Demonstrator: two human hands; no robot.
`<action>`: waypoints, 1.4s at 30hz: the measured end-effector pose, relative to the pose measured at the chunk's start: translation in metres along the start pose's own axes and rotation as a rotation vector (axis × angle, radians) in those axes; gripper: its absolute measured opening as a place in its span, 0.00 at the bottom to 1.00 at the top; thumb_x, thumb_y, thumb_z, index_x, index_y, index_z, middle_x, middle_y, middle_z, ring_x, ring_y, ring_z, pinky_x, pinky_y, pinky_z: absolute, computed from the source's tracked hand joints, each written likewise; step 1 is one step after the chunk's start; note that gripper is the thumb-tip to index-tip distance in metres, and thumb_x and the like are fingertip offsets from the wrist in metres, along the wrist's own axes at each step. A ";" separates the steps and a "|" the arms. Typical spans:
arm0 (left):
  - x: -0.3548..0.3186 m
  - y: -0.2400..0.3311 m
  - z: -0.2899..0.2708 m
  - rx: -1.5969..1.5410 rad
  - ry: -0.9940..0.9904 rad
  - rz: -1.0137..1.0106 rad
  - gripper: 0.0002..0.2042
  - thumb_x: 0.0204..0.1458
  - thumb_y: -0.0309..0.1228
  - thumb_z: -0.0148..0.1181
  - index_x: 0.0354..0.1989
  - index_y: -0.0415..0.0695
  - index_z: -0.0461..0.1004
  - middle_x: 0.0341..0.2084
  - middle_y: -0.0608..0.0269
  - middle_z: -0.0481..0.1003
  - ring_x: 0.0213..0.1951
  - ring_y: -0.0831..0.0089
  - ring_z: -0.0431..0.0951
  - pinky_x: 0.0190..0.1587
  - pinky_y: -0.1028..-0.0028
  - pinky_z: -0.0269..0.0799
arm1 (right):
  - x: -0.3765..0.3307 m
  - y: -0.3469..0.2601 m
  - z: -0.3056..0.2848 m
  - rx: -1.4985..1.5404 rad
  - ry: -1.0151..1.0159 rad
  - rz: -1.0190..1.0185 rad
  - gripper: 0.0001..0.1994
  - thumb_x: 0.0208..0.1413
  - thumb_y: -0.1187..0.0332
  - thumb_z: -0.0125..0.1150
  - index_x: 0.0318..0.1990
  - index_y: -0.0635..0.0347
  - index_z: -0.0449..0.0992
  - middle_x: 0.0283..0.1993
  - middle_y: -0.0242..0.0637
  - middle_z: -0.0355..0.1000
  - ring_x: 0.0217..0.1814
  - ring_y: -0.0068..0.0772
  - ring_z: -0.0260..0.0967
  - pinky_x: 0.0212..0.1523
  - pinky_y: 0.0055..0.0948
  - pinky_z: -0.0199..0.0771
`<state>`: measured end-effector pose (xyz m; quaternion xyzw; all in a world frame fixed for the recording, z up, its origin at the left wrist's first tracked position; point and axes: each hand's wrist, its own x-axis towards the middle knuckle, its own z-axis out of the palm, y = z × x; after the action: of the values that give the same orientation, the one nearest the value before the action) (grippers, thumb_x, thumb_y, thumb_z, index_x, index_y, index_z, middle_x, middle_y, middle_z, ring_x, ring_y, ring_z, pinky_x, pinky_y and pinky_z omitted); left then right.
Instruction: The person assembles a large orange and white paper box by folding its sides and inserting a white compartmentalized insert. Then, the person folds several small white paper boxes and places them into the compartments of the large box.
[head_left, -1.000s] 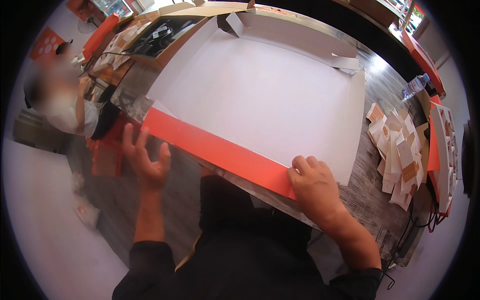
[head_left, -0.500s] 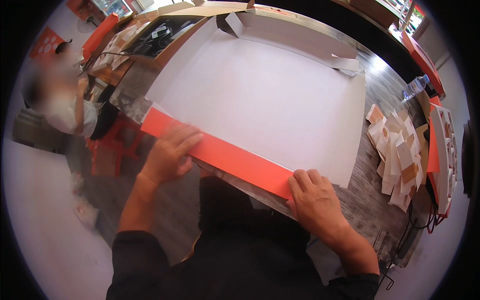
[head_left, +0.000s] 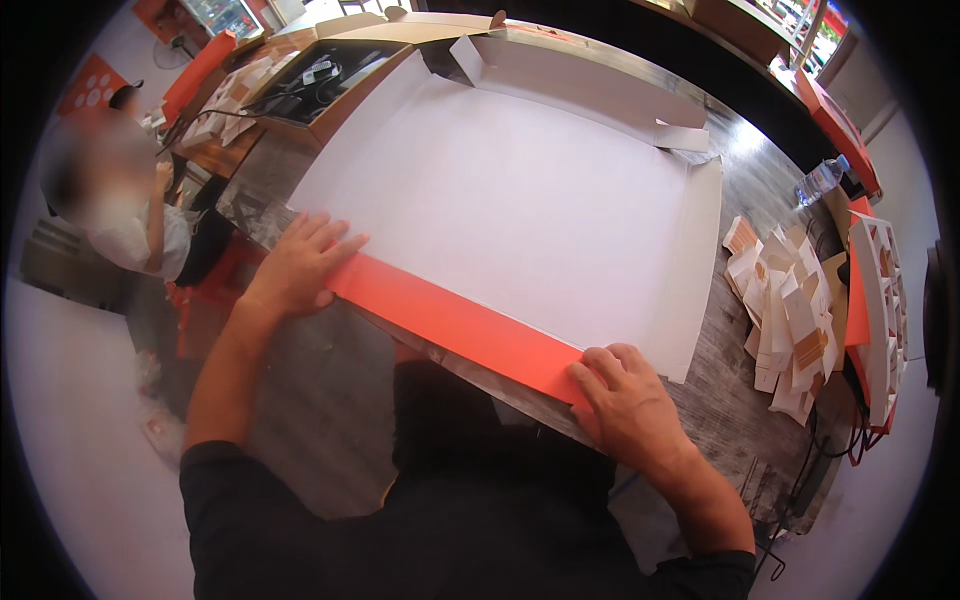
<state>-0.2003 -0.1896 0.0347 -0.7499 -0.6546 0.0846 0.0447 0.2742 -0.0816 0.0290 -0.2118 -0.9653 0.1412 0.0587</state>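
A large unfolded cardboard box [head_left: 500, 200], white inside, lies on the table in front of me. Its near edge is turned up as a long orange flap [head_left: 460, 318]. At the flap's left end rests my left hand [head_left: 298, 262], open, its fingers stretched over the cardboard and its thumb apart on the near side. Curled over the right end is my right hand [head_left: 628, 398], closed on the flap. Along the far side, a white side wall [head_left: 590, 90] stands up at a slant, with small end tabs bent from it.
White and brown cardboard pieces [head_left: 790, 310] are heaped on the right of the grey table [head_left: 735, 330]. Beyond them stand a plastic bottle [head_left: 822, 182] and an orange box with white dividers [head_left: 880, 310]. An open carton [head_left: 330, 85] lies far left. Another person [head_left: 135, 210] is at the left.
My left hand has slid left along the orange flap to its end, and its fingers have spread. My right hand keeps its place at the right end.
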 end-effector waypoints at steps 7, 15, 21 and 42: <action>0.005 -0.014 0.006 -0.145 0.009 0.064 0.44 0.42 0.30 0.70 0.76 0.52 0.67 0.66 0.51 0.73 0.68 0.50 0.71 0.74 0.47 0.63 | -0.002 0.003 -0.004 -0.034 0.019 -0.049 0.19 0.53 0.67 0.70 0.52 0.59 0.75 0.53 0.40 0.70 0.60 0.46 0.69 0.62 0.45 0.73; 0.003 -0.032 0.013 -0.536 0.050 -0.112 0.32 0.45 0.25 0.62 0.65 0.44 0.71 0.62 0.45 0.76 0.63 0.44 0.76 0.68 0.57 0.72 | -0.009 0.006 -0.007 -0.007 0.040 -0.071 0.15 0.58 0.71 0.63 0.52 0.63 0.74 0.55 0.43 0.74 0.61 0.47 0.72 0.61 0.44 0.75; 0.010 -0.047 0.020 -0.558 0.090 0.003 0.17 0.47 0.24 0.57 0.48 0.38 0.77 0.58 0.45 0.80 0.62 0.48 0.79 0.64 0.60 0.76 | -0.007 0.012 -0.013 0.089 0.056 -0.016 0.14 0.59 0.73 0.61 0.52 0.63 0.73 0.50 0.45 0.77 0.56 0.50 0.76 0.54 0.46 0.80; 0.040 -0.077 0.047 -0.699 0.395 -0.319 0.29 0.54 0.28 0.63 0.68 0.46 0.72 0.59 0.52 0.76 0.47 0.64 0.83 0.49 0.68 0.81 | 0.012 0.030 -0.021 0.051 0.062 0.073 0.10 0.56 0.78 0.60 0.44 0.61 0.70 0.35 0.43 0.75 0.41 0.51 0.78 0.42 0.48 0.79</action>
<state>-0.2792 -0.1416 -0.0008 -0.6110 -0.7306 -0.2953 -0.0749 0.2791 -0.0448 0.0404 -0.2496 -0.9507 0.1613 0.0889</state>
